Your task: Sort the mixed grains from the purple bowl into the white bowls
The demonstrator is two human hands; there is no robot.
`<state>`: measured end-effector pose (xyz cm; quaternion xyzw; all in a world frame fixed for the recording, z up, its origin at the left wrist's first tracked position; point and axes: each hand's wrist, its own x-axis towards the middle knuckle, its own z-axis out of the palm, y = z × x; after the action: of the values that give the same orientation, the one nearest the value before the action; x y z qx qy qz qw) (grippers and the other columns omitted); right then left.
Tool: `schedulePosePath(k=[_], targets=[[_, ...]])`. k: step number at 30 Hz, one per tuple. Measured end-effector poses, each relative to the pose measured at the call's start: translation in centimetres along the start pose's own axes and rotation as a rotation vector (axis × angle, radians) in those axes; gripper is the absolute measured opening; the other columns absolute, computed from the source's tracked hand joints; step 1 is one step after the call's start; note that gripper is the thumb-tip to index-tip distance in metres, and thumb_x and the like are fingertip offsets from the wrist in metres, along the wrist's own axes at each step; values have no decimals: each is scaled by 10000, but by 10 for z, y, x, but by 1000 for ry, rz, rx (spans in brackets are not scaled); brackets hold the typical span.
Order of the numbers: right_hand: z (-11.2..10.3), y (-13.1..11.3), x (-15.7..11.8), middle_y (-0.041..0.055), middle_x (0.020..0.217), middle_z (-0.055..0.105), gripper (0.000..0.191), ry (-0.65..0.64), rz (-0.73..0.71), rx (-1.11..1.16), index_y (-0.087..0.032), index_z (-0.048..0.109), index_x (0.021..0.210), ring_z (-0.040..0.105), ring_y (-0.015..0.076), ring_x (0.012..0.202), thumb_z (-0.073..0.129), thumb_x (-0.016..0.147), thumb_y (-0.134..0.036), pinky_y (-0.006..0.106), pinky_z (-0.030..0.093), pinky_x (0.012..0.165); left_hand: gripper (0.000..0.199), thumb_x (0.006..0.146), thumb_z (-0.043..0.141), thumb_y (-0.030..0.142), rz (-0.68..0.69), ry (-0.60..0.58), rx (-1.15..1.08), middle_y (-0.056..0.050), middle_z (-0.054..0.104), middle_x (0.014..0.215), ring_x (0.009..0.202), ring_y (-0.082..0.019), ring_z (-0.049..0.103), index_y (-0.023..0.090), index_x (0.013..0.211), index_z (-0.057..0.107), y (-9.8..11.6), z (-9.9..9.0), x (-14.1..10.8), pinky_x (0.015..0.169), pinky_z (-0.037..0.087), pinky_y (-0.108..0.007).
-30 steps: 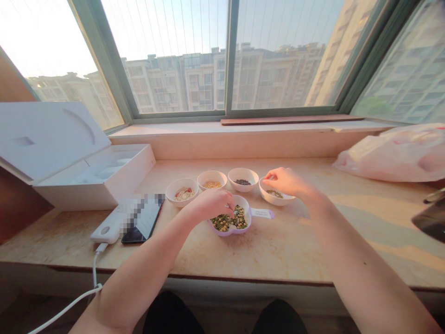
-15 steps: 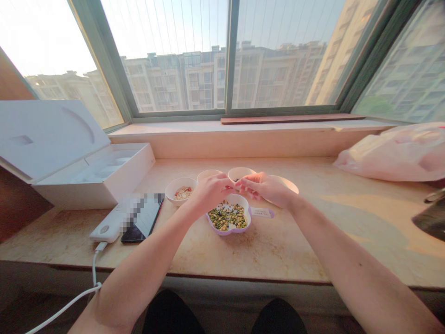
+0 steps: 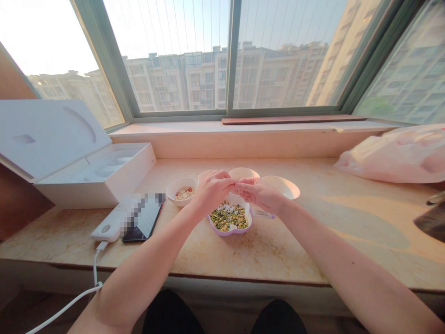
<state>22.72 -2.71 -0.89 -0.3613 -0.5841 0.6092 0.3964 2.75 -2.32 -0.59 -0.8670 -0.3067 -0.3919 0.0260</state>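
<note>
My left hand (image 3: 216,186) and my right hand (image 3: 259,192) meet fingertip to fingertip above the far rim of a purple-and-white bowl (image 3: 229,232). Both have their fingers drawn together; anything between them is too small to make out. Mixed beans (image 3: 228,217), green, yellow and dark, lie in that bowl. Behind the hands stands a row of small white bowls. The leftmost bowl (image 3: 173,190) holds pale and reddish bits. My hands partly cover two middle bowls, among them one white bowl (image 3: 244,172); the rightmost bowl (image 3: 290,186) is beside my right hand.
An open white box (image 3: 132,171) stands at the left, with a phone (image 3: 144,227) and a white power bank (image 3: 106,228) with its cable (image 3: 94,269) before it. A plastic bag (image 3: 392,155) lies at the right, a dark object (image 3: 431,220) nearer me.
My right hand has shifted slightly left, and its fingers now meet those of my left hand more closely. It covers more of the purple bowl's handle. The beans look unchanged.
</note>
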Motion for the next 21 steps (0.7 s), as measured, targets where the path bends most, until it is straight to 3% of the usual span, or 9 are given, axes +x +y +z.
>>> schedulePosePath(k=[5, 8, 11, 16, 21], targets=[[-1, -9, -4, -28, 618, 499, 370, 153, -59, -236, -165, 725, 821, 367, 112, 582, 774, 790, -530, 290, 271, 547, 218, 1003, 566, 219, -142, -148, -14, -54, 746, 960, 868, -172, 677, 206, 1054, 777, 4, -10, 4, 824, 528, -300], [-12, -16, -8, 25, 730, 655, 319, 302, -210, -555, -170, 751, 854, 524, 155, 681, 706, 844, -486, 308, 380, 638, 252, 925, 530, 97, -188, -409, 47, -19, 691, 765, 720, -150, 612, 184, 817, 740, 5, -17, 4, 720, 470, -271], [-27, -20, -10, 57, 908, 753, 288, 357, -316, -822, -180, 775, 894, 613, 197, 808, 654, 865, -440, 324, 442, 737, 266, 857, 517, 50, -153, -669, 76, 12, 623, 667, 604, -122, 516, 185, 674, 654, 3, -22, 2, 612, 379, -263], [-56, -28, -10, 45, 810, 750, 252, 425, -149, -1112, -188, 805, 916, 633, 194, 725, 615, 829, -330, 302, 455, 676, 323, 811, 511, 26, -150, -868, 23, -5, 743, 885, 711, -137, 596, 217, 910, 752, -1, -20, -3, 627, 389, -259], [-87, -35, -14, 80, 958, 798, 196, 471, 74, -1316, -206, 813, 849, 700, 224, 856, 633, 776, -226, 280, 474, 679, 386, 796, 539, 49, -159, -905, 6, -6, 767, 1069, 919, -173, 669, 254, 1024, 773, -3, -14, -6, 749, 464, -257]])
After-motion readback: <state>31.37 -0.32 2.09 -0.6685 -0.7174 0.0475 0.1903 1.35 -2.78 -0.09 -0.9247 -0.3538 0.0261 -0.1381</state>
